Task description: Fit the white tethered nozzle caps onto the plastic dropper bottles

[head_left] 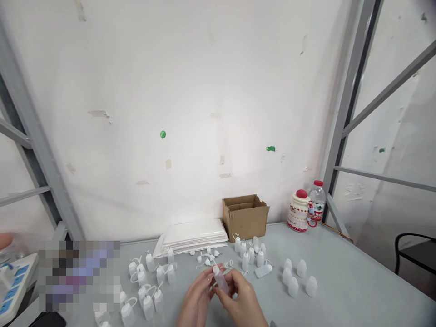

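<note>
A small translucent plastic squeeze bottle with a white top is held tilted between my two hands, above the front of the grey table. My right hand grips its body between thumb and fingers. My left hand closes around the other side, its fingers near the neck and cap. Just beyond my hands lie several loose white caps with thin straps. To the left stand several capped bottles with looped straps. More bottles stand behind my right hand, and one capped bottle lies on its side.
Several translucent rounded pieces stand at the right on the table. An open cardboard box and a stack of white sheets sit by the wall. A decorated jar and a red-capped water bottle occupy the back right corner.
</note>
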Action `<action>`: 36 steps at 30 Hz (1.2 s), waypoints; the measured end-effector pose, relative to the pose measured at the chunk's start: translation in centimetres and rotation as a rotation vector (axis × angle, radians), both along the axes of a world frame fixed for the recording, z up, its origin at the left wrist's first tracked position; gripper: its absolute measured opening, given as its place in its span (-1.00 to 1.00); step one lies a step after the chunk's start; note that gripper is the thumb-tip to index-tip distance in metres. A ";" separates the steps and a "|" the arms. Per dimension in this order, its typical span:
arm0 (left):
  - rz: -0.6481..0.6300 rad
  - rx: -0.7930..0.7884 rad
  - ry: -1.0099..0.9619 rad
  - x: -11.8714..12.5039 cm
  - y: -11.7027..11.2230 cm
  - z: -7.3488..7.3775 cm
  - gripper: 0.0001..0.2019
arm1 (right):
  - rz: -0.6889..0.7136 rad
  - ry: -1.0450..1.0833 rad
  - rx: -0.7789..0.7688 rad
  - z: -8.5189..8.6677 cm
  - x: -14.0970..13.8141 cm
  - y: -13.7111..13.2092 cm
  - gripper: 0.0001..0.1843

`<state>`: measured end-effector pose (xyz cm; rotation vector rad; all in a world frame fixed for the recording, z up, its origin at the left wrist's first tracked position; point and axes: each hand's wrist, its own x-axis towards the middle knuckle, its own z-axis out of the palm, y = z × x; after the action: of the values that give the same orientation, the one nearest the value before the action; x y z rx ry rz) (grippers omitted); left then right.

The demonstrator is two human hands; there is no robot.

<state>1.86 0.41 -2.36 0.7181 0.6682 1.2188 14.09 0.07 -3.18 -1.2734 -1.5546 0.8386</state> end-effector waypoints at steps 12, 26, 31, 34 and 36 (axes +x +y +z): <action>-0.022 -0.033 -0.006 0.3 -0.1 -0.2 -0.77 | 0.007 -0.070 0.040 -0.8 0.1 -0.2 -0.95; 0.071 0.019 0.145 0.7 -0.2 0.1 -0.82 | -0.010 -0.183 0.255 -2.5 0.1 0.0 -0.87; 0.101 0.035 0.209 0.5 -0.1 -0.1 -0.79 | -0.011 -0.218 0.321 -2.5 0.2 -0.1 -0.88; 0.103 0.030 0.222 0.5 -0.2 -0.1 -0.76 | -0.005 -0.172 0.213 -1.7 0.2 -0.2 -0.87; 0.115 0.047 0.200 0.7 -0.2 -0.2 -0.70 | 0.010 -0.105 0.108 -0.8 0.2 -0.3 -0.88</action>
<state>2.54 0.24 -2.52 0.8580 0.8579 1.2815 14.28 -0.18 -3.96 -1.2498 -1.6676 0.6940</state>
